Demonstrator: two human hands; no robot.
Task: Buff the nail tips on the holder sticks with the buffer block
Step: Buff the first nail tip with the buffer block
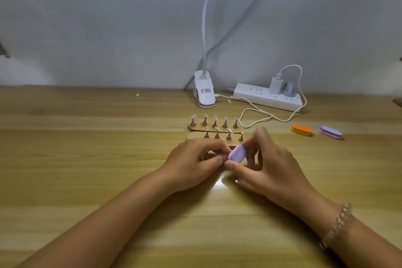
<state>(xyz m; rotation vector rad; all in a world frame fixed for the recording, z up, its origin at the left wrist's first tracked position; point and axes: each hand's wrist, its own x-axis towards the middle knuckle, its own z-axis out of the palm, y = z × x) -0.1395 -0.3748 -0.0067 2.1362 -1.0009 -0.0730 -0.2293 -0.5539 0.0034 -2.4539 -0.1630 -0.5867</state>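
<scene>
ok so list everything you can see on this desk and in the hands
table: one, light wood, under everything
holder bases: two, wood, centre, one behind the other
nail tips on sticks: nine, clear, five on back base, four on front
buffer block: one, lilac, in right hand
spare blocks: two, orange-yellow and purple-pink, right of bases
clip lamp: one, white, back centre
power strip: one, white, back right
cable: one, white, strip to lamp
bracelet: one, clear beads, right wrist
left hand: one, fingers curled beside block, what it pinches hidden
right hand: one, pinching the buffer block
</scene>
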